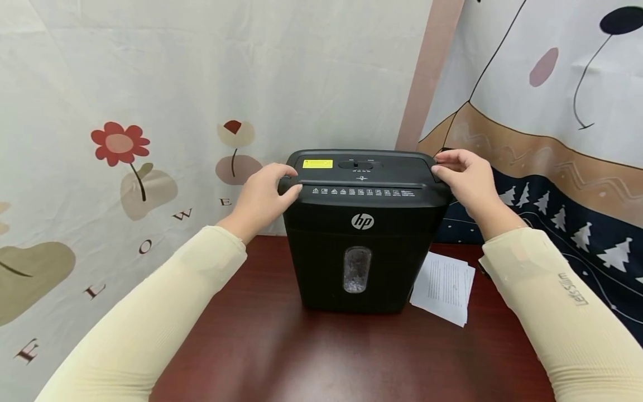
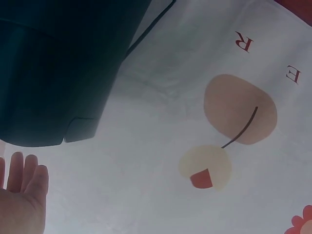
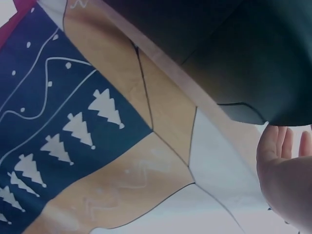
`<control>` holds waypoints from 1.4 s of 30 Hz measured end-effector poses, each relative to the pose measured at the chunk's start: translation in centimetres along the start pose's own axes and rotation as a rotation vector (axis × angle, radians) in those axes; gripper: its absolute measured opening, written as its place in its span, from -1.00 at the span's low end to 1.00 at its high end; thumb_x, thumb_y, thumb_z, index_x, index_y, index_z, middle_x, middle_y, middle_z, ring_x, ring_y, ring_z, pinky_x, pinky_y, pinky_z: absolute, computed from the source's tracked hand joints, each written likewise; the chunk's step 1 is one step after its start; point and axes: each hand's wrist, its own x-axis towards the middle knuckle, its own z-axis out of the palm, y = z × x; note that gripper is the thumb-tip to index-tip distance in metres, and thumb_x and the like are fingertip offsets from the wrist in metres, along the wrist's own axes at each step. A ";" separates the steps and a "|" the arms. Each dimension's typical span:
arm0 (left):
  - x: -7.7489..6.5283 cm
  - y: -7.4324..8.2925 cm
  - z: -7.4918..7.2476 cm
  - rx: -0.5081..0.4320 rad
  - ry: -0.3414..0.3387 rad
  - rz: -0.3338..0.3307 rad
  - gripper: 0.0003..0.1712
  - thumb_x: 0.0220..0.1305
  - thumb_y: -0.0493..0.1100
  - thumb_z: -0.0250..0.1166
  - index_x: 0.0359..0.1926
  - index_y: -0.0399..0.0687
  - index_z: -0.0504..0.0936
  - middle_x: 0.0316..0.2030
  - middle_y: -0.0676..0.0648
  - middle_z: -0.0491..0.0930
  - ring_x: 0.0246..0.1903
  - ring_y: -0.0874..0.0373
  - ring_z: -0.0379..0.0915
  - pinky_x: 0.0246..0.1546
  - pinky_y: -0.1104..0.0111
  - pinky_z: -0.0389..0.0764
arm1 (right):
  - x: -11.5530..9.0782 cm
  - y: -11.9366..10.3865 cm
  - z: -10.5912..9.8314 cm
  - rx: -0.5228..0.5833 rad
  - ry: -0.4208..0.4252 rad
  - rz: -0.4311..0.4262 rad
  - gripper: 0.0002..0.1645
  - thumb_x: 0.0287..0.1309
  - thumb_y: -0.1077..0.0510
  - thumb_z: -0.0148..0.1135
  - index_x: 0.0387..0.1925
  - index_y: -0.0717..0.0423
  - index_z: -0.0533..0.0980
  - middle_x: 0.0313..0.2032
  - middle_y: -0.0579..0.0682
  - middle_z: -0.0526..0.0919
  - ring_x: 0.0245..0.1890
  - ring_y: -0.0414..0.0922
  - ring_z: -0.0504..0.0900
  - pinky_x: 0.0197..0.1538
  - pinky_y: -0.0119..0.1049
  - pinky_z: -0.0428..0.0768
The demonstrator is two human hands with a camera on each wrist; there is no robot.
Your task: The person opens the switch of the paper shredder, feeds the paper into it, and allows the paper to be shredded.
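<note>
shredder (image 1: 361,237) upright on the dark red table (image 1: 241,357), hp badge (image 1: 363,221) toward me, pale scraps behind its window (image 1: 357,271). left hand (image 1: 263,192) at the top left corner, right hand (image 1: 467,178) at the top right; fingers loosely extended, none wrapped round the body. whether every fingertip bears on it, i can't tell. printed sheets (image 1: 442,285) lie just beside the base, to my right.

on handling, my judgement: set both hands at matching height and load the two sides evenly, or the top may tilt or bind. thumbs best kept clear of the feed slot (image 1: 361,183). slow, level pressure should suit so tall a body.
</note>
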 end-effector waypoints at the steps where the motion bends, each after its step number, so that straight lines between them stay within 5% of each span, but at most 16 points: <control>1: -0.1 -0.1 0.0 0.002 -0.001 0.009 -0.62 0.32 -0.16 0.24 0.10 -0.24 0.54 0.11 -0.17 0.52 0.16 -0.03 0.38 0.20 0.12 0.40 | 0.0 0.2 -0.1 0.006 0.009 0.009 -0.52 0.30 0.04 0.19 0.15 0.22 0.47 0.04 0.07 0.58 -0.11 -0.37 0.49 -0.09 -0.54 0.48; 7: -0.9 -0.6 0.2 0.035 0.011 0.093 -0.59 0.28 -0.10 0.29 0.06 -0.24 0.57 0.05 -0.16 0.55 0.11 -0.01 0.42 0.16 0.13 0.44 | 0.0 1.6 -0.7 0.037 0.066 0.078 -0.51 0.30 -0.02 0.17 0.14 0.18 0.46 -0.11 -0.26 0.53 -0.09 -0.36 0.44 0.06 -0.38 0.49; 11: -1.3 -1.0 0.4 0.054 0.025 0.144 -0.57 0.23 -0.08 0.34 0.04 -0.25 0.58 0.03 -0.15 0.56 0.09 0.00 0.43 0.14 0.16 0.45 | -0.1 2.5 -0.8 0.072 0.116 0.116 -0.60 0.30 0.00 0.19 0.07 0.10 0.50 -0.19 -0.37 0.51 -0.14 -0.39 0.44 -0.04 -0.49 0.47; 17: -1.8 -1.2 0.7 0.088 0.033 0.183 -0.57 0.18 -0.08 0.39 0.00 -0.25 0.60 0.01 -0.15 0.57 0.08 -0.01 0.44 0.12 0.17 0.47 | -0.3 4.0 -1.2 0.077 0.145 0.206 -0.59 0.33 -0.05 0.14 0.11 0.04 0.48 -0.13 -0.33 0.47 -0.18 -0.43 0.45 -0.08 -0.62 0.49; 24: -2.2 -1.3 0.9 0.117 0.029 0.177 -0.59 0.16 -0.12 0.42 -0.02 -0.24 0.60 -0.01 -0.15 0.57 0.06 -0.01 0.44 0.10 0.16 0.48 | -0.6 6.0 -1.4 0.055 0.149 0.263 -0.55 0.35 -0.01 0.10 0.17 0.09 0.44 -0.11 -0.28 0.48 -0.15 -0.42 0.41 0.14 -0.38 0.50; 32: -2.3 -1.6 1.3 0.121 0.056 0.206 -0.67 0.15 -0.17 0.42 -0.09 -0.24 0.63 -0.04 -0.15 0.58 0.05 -0.03 0.45 0.10 0.17 0.50 | -1.2 9.4 -1.1 0.066 0.190 0.336 -0.87 0.31 0.09 0.14 -0.12 -0.12 0.47 -0.28 -0.39 0.40 -0.23 -0.45 0.39 0.01 -0.47 0.46; 38: -2.3 -1.7 1.4 0.113 0.076 0.212 -0.66 0.12 -0.18 0.44 -0.10 -0.25 0.64 -0.05 -0.16 0.60 0.07 -0.04 0.47 0.09 0.17 0.50 | -1.7 11.8 -0.8 0.020 0.196 0.393 -0.62 0.31 0.12 0.12 0.09 0.21 0.44 -0.24 -0.29 0.39 -0.24 -0.41 0.34 0.04 -0.41 0.46; 42: -2.4 -1.7 1.3 0.108 0.079 0.201 -0.65 0.11 -0.18 0.45 -0.10 -0.24 0.65 -0.06 -0.16 0.61 0.09 -0.05 0.47 0.10 0.16 0.50 | -2.2 13.4 -0.5 -0.001 0.202 0.431 -0.54 0.32 0.12 0.10 0.18 0.26 0.40 -0.15 -0.18 0.42 -0.20 -0.36 0.35 0.00 -0.42 0.48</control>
